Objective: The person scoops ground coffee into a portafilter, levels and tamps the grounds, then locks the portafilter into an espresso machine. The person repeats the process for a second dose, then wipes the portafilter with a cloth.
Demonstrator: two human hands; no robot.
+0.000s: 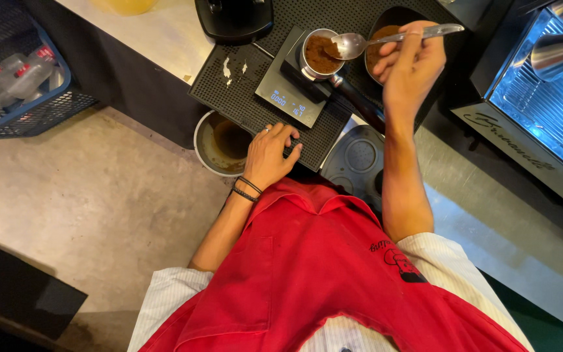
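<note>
My right hand [410, 65] holds a metal spoon [373, 40] by its handle, the bowl hovering over a portafilter basket [319, 55] full of brown ground coffee. The portafilter rests on a small black digital scale [286, 91] with a lit display, its dark handle [360, 104] pointing toward me. Behind my right hand sits a dark bowl of coffee grounds [378, 39]. My left hand [270, 155] rests on the near edge of the black rubber mat [229, 85], fingers curled on it, with dark bands on the wrist.
An espresso machine [542, 117] stands at the right. A round bin with coffee waste [219, 142] sits below the counter edge. A blue crate of plastic bottles [14, 85] is at far left on the floor. A black grinder base [232, 19] is at the back.
</note>
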